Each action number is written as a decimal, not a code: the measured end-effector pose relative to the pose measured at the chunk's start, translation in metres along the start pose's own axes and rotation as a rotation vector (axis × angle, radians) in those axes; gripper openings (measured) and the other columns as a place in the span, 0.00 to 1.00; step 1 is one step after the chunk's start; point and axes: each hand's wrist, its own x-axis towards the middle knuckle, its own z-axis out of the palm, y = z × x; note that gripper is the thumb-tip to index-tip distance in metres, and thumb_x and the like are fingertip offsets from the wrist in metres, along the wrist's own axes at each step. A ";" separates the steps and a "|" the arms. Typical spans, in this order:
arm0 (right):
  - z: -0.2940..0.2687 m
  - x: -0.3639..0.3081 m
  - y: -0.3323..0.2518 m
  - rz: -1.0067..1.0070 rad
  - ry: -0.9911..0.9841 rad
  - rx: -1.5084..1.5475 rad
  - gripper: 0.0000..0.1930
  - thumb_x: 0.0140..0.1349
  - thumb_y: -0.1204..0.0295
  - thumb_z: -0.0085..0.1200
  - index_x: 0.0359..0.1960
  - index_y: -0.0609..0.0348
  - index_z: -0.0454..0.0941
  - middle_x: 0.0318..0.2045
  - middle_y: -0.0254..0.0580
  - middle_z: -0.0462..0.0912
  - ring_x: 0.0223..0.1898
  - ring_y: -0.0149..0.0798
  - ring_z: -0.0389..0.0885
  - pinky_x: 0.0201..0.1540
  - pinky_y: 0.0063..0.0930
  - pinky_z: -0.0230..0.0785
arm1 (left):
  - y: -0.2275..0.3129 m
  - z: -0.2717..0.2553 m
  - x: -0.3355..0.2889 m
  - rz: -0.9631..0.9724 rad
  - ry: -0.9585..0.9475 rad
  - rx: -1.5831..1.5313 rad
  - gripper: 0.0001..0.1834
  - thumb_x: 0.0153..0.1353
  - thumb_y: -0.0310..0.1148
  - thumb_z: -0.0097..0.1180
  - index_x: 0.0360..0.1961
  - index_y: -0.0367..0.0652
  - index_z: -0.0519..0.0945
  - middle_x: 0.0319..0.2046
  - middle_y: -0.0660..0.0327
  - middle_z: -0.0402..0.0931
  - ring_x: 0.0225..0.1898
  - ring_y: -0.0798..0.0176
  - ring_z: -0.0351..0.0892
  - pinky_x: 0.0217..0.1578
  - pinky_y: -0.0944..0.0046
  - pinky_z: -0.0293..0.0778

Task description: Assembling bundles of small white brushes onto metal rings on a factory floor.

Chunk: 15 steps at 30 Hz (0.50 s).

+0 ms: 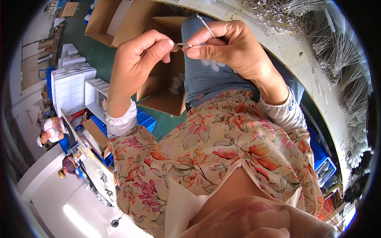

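My left hand (145, 59) is closed in a pinch, thumb against forefinger, on one end of a small metal ring (182, 44). Facing it, my right hand (234, 49) pinches the ring's other end, so the ring spans the short gap between my fingertips. A thin, light-coloured rod (204, 24) sticks up from between the fingers of my right hand. White bristles (210, 64) show just below that hand; whether they belong to the rod is hidden. Both hands are raised over my lap.
A worktable (317, 75) curves along the right, with a heap of metal rings (274, 16) and bundles of thin wire brushes (345, 59). An open cardboard box (162, 93) stands below my hands. White crates (73, 87) are stacked at left; two people work farther off.
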 end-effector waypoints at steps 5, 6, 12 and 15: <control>0.002 -0.003 0.010 -0.051 0.051 0.114 0.05 0.53 0.74 0.61 0.31 0.61 0.82 0.25 0.33 0.82 0.29 0.20 0.75 0.34 0.16 0.68 | -0.014 0.014 0.006 0.016 0.048 -0.237 0.07 0.59 0.28 0.55 0.35 0.35 0.79 0.26 0.65 0.76 0.26 0.74 0.72 0.28 0.75 0.67; 0.003 -0.004 0.012 -0.066 0.053 0.098 0.06 0.55 0.73 0.60 0.31 0.62 0.82 0.26 0.32 0.82 0.29 0.20 0.75 0.34 0.16 0.68 | -0.016 0.017 0.006 0.015 0.047 -0.237 0.07 0.59 0.28 0.55 0.35 0.35 0.79 0.26 0.65 0.76 0.26 0.74 0.72 0.28 0.75 0.67; 0.005 -0.009 -0.003 -0.135 0.205 -0.085 0.12 0.60 0.65 0.55 0.35 0.63 0.79 0.23 0.29 0.75 0.22 0.19 0.66 0.26 0.15 0.62 | -0.023 0.034 0.010 0.396 0.388 0.005 0.06 0.55 0.22 0.58 0.35 0.35 0.80 0.30 0.62 0.76 0.26 0.74 0.73 0.26 0.77 0.67; 0.003 -0.012 0.001 -0.140 0.253 -0.341 0.08 0.55 0.68 0.59 0.34 0.56 0.81 0.12 0.25 0.61 0.15 0.20 0.54 0.18 0.19 0.50 | -0.018 0.038 0.009 0.470 0.495 0.212 0.06 0.54 0.22 0.59 0.34 0.36 0.80 0.28 0.62 0.76 0.24 0.74 0.72 0.22 0.76 0.67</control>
